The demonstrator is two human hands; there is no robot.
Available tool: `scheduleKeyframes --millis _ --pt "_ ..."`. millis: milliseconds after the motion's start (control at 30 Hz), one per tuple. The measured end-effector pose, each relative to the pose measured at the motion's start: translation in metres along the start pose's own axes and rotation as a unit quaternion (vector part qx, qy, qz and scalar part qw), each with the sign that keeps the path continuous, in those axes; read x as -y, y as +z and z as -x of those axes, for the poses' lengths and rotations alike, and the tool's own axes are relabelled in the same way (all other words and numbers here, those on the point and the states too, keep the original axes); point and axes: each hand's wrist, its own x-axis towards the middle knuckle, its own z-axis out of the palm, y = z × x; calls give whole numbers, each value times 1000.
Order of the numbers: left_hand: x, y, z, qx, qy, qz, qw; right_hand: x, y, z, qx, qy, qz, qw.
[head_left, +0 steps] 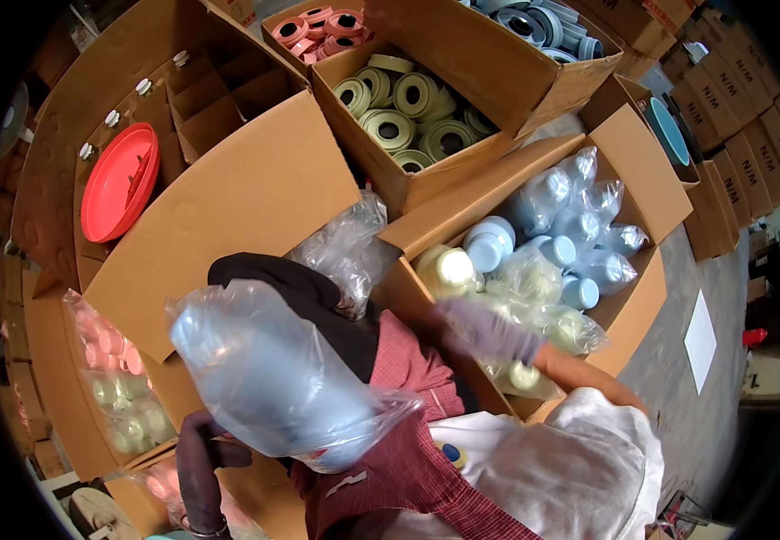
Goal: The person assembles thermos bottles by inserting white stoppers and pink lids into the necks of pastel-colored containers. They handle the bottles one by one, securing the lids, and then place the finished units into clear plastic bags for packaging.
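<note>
A large light-blue plastic vessel in a clear bag (264, 373) is tilted across the middle left, close in front of me. My left hand (205, 441), in a dark purple glove, is at its lower left edge. The fingers bend toward the bag and are partly hidden behind it. My right hand (489, 331), in a lighter purple glove, is smeared by motion over the near left side of an open carton (637, 315); its grip cannot be made out. Inside that carton are bagged light-blue vessels (579, 216) and pale-yellow bagged ones (534, 279).
A divided carton (219, 166) at the left holds a red round tray (120, 184). Behind stand cartons of pale-green rings (390, 130), pink rings (318, 31) and blue-grey rings (543, 22). Bagged pink pieces (102, 337) lie left. A white sheet (700, 342) is on the floor.
</note>
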Motion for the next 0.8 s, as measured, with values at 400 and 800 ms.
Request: scheduleKeyframes --millis 400,800 --pt "-73 32 -64 102 299 -321 893 -223 -102 45 -108 390 391 826" --pt "10 393 -165 392 126 205 888 -293 -87 38 -191 591 192 760"
